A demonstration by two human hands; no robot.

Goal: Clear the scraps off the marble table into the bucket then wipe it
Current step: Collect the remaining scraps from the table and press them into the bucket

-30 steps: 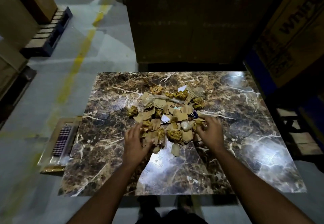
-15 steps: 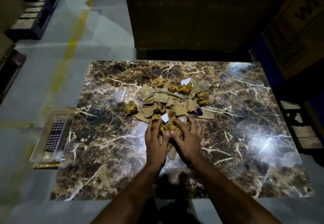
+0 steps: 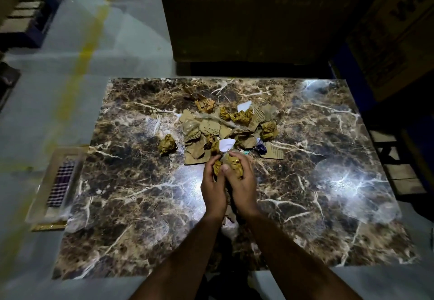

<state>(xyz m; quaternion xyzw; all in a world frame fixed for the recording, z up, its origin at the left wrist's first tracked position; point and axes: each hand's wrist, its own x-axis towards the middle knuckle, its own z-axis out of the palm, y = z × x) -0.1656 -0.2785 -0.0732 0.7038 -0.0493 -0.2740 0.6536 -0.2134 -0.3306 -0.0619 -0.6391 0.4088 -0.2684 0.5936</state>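
A pile of scraps [image 3: 225,128], torn cardboard pieces and crumpled yellow-brown paper with a few white bits, lies on the middle of the dark marble table [image 3: 131,196]. One crumpled paper ball [image 3: 167,144] sits apart at the pile's left. My left hand [image 3: 212,187] and my right hand [image 3: 242,182] are pressed together at the pile's near edge, cupped round a bunch of scraps [image 3: 231,164] that shows between the fingers. A cardboard piece pokes out under my wrists. No bucket is in view.
A flat tray holding a checked cloth [image 3: 60,185] sits on the floor by the table's left edge. Large cardboard boxes [image 3: 399,29] stand at the right and a dark one behind the table. A pallet [image 3: 30,8] lies far left on the grey floor.
My hands came together from either side of the pile's near edge, closed round a bunch of scraps and drew it back toward me. The rest of the pile stayed put.
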